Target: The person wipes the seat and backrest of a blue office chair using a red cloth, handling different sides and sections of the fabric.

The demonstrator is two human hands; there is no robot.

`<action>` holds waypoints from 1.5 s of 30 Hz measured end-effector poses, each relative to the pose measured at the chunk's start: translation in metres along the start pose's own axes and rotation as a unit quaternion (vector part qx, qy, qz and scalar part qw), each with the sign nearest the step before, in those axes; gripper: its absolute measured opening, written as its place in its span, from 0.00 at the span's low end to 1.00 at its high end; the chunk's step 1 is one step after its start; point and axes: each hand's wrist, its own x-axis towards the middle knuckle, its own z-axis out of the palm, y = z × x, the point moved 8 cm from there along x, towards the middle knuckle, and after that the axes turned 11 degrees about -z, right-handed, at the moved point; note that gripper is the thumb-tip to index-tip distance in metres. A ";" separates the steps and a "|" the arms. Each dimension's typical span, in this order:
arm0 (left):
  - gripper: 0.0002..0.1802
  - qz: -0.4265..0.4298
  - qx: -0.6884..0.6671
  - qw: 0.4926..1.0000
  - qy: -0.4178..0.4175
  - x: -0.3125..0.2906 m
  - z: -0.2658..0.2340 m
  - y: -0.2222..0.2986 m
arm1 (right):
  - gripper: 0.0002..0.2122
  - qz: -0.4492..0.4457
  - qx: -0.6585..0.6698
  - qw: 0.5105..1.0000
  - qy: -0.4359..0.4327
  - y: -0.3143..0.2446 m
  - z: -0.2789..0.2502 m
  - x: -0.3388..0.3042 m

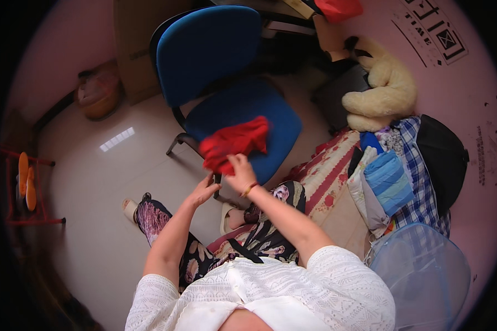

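A bunched red cloth (236,144), slightly blurred, is over the front left part of the blue chair's seat (279,129). At the cloth's near edge my right hand (242,174) has its fingers closed on the fabric; a bracelet circles that wrist. Just below and to the left, my left hand (204,191) is beside the cloth with its fingers stretched out, holding nothing that I can see. The exact kind of red cloth item cannot be made out from its folds.
Right of me, folded blue cloths (389,182) lie on a bed edge near a black cap (440,160), a cream plush toy (389,91) and a translucent blue-edged bag (419,276). A red rack (36,222) with orange slippers (26,182) stands left; a basket (98,99) sits by the wall.
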 end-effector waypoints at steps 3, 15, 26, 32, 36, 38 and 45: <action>0.39 -0.015 0.065 0.997 -0.026 -0.002 0.018 0.015 | 0.23 -0.043 -0.083 0.992 -0.090 -0.006 0.002 -0.031; 0.45 -0.052 -0.023 0.998 -0.007 -0.010 -0.016 0.008 | 0.19 -0.085 -0.156 0.959 -0.221 0.054 -0.042 -0.003; 0.46 -0.027 -0.022 0.998 0.052 -0.044 -0.047 0.014 | 0.22 0.169 -0.086 0.976 -0.103 0.079 -0.188 0.046; 0.44 0.006 -0.108 0.991 0.073 -0.070 -0.070 0.017 | 0.19 0.050 0.254 0.964 -0.059 -0.041 -0.162 0.090; 0.42 0.019 -0.206 0.972 0.111 -0.084 -0.085 0.013 | 0.19 0.038 0.375 0.925 -0.054 -0.095 -0.163 0.113; 0.41 0.027 -0.251 0.960 0.120 -0.091 -0.093 0.010 | 0.21 0.061 0.406 0.910 -0.053 -0.101 -0.164 0.119; 0.39 0.035 -0.305 0.939 0.156 -0.117 -0.111 0.002 | 0.40 0.037 0.035 0.999 -0.011 0.032 -0.120 0.160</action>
